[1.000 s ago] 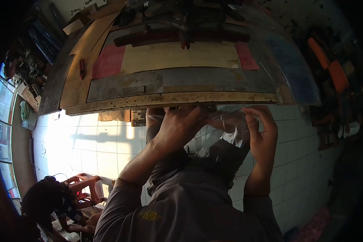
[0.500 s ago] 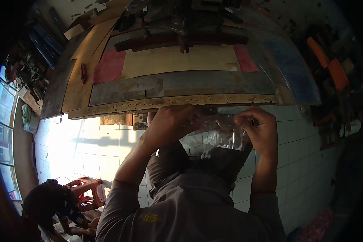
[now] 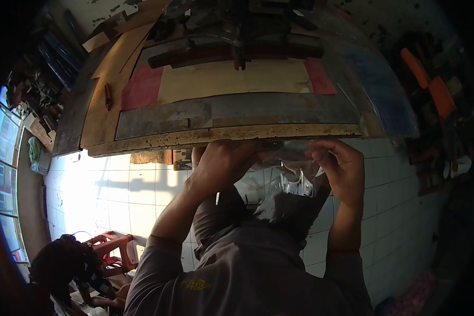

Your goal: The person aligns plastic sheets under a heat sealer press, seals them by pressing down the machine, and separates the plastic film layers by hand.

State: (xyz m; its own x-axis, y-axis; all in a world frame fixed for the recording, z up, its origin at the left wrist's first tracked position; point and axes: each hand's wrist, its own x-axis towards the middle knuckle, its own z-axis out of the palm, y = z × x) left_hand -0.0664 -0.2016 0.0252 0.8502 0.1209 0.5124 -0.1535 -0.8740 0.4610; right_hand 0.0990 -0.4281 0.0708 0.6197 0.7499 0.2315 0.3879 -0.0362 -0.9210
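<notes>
Head view, shift: right hand [image 3: 345, 171] sits slightly farther right.
Clear film [image 3: 298, 181]: nearer than the table edge [image 3: 231, 130], leftward and below that hand's fingertips; long axis unclear.
Right grip: seemingly pinching film.
Left hand [image 3: 222, 162]: film's other side; grip hidden, cannot tell.

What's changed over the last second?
The bare left hand shifted left along the brown, speckled table edge; the bare right hand moved its fingertips slightly left. The clear, crinkled plastic film between them reshaped. No release shows. The slim red tool and yellow rectangular sheet stayed put.
</notes>
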